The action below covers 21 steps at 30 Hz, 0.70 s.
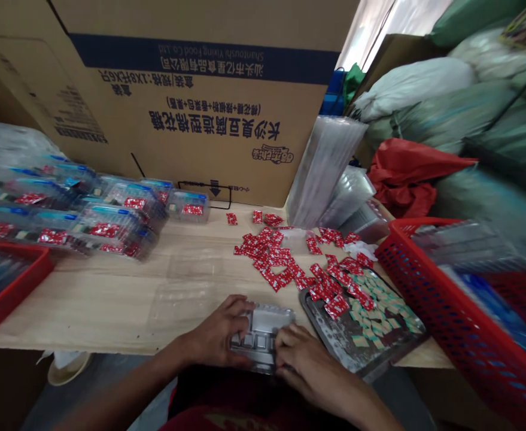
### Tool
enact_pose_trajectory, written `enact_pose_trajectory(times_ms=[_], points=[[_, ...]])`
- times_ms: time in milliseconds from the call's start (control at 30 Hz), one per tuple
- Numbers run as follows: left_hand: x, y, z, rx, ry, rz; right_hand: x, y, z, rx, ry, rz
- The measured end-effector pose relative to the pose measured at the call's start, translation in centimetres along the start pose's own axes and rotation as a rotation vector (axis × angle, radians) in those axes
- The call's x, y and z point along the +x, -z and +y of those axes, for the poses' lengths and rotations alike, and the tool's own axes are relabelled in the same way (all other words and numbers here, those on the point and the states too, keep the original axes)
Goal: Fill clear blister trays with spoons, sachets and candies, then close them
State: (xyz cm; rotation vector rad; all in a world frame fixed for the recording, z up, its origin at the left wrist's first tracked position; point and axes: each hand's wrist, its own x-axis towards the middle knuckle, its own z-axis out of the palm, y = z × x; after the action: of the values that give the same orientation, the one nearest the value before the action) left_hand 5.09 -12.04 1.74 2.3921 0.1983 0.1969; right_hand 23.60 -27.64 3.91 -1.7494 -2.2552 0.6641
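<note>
My left hand (213, 332) and my right hand (301, 359) grip the two sides of a silver-toned plastic blister tray (260, 338) with several square cells, just above the near table edge. To the right of my right hand lies a scuffed metal tray (356, 338), heaped with small green-and-beige squares and some red sachets. Many more red sachets (267, 257) are strewn across the wooden table (110, 299) beyond my hands. Behind them, on the left, stand several transparent packs (114, 218) with blue lids and red contents.
A large printed cardboard box (191, 102) stands against the table's far side. Stacks of transparent plastic trays (323, 170) lean beside it. A red basket (451, 299) sits at the right, a red tray (6, 281) at the left, and green sacks (469, 114) and red cloth (406, 179) pile up behind.
</note>
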Motion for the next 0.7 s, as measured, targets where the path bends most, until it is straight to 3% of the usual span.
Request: enact_pose_trajectory(times_ms=[133,233,433,567,633,700], points=[[0.5,0.1,-0.3,-0.01,-0.083,0.005,0.2,-3.5,0.6,-0.313,0.066,0.229],[0.3,-0.4,0.0,0.055,-0.09,0.036,0.3,-3.7,0.7,-0.315,0.067,0.271],[-0.2,-1.1,1.1,0.073,0.021,0.098,-0.2,0.5,-0.4,-0.179,0.044,0.323],[-0.8,-1.0,1.0,-0.1,-0.031,0.295,0.2,3.6,-0.9,-0.015,0.064,0.399],[-0.9,-0.8,0.7,-0.162,-0.057,0.375,1.6,5.1,-0.1,0.15,0.09,0.441],[-0.6,-0.2,0.1,-0.238,0.017,0.547,4.2,6.3,2.0,0.314,0.121,0.491]])
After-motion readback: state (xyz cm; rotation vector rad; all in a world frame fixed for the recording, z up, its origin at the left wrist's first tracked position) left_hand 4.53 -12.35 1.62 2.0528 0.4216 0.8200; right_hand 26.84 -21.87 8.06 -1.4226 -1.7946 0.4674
